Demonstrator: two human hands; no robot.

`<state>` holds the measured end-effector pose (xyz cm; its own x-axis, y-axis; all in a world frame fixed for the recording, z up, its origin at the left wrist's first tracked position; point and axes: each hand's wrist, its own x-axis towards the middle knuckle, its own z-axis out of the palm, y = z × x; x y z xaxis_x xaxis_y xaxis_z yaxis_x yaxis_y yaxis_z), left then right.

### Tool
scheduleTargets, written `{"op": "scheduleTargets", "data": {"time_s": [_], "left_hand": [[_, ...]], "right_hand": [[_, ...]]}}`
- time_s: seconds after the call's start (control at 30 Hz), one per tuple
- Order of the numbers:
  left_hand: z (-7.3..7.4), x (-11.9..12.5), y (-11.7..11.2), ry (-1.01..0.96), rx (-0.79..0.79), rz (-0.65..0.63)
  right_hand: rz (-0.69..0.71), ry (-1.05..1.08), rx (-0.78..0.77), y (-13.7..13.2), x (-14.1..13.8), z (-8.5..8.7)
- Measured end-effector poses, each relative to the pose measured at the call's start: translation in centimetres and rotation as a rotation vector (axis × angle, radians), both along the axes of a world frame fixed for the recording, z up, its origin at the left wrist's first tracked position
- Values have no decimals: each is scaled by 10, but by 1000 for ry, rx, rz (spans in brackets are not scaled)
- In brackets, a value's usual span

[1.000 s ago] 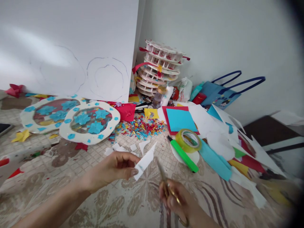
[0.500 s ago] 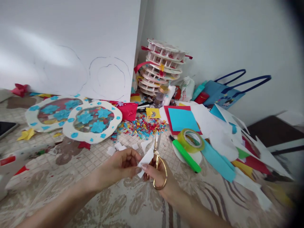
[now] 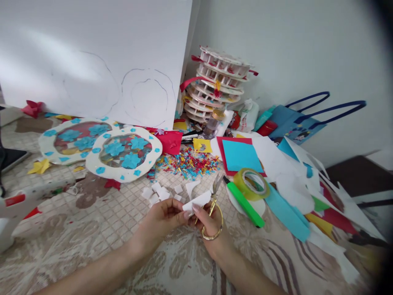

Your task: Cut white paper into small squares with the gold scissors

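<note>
A small white strip of paper (image 3: 199, 200) is pinched between the fingers of my left hand (image 3: 167, 215) and the thumb of my right hand (image 3: 208, 223). Gold-handled scissors (image 3: 215, 208) also hang in my right hand, a loop round the back of it, their blades parted a little and pointing away from me. Just beyond my left hand lie several small white paper squares (image 3: 156, 191) and a curved white scrap (image 3: 192, 187). Part of the strip's lower edge is hidden by my fingers.
Colourful paper clippings (image 3: 193, 163) are heaped farther back. To the right are a green marker (image 3: 245, 204), a roll of tape (image 3: 251, 183) and blue paper (image 3: 241, 155). White rings with blue flowers (image 3: 124, 175), a glue gun (image 3: 18, 200) and a tiered paper model (image 3: 219, 84) surround the space.
The paper strip has turned from steep to nearly level in my fingers. The scissors have tilted rightward with my right hand. The whole view has shifted slightly.
</note>
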<state>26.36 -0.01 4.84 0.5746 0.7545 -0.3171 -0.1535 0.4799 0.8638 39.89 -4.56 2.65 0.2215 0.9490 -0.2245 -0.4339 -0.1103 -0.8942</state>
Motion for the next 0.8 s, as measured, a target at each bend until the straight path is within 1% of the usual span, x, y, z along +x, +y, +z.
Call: {"op": "scheduleTargets", "data": {"time_s": [0.1,0.2,0.33,0.63,0.7,0.8], "left_hand": [[0,2,-3,18,-7,64],[2,1,-5,4,-19,87],[1,0,-4,6,14,75],[-2,0,-3,4,53,42],[0,0,-3,-2,44,44],[4,-1,-2,-4,13,44]], "right_hand": [[-19,-77,-15,0,1,-6],[-42,-123,-26,0,1,-11],[-66,-117,-28,-1,-1,-13],[-41,-93,-3,0,-1,-18],[-39,-100,-2,0,-2,-16],[-44,-100,15,-1,-4,-6]]}}
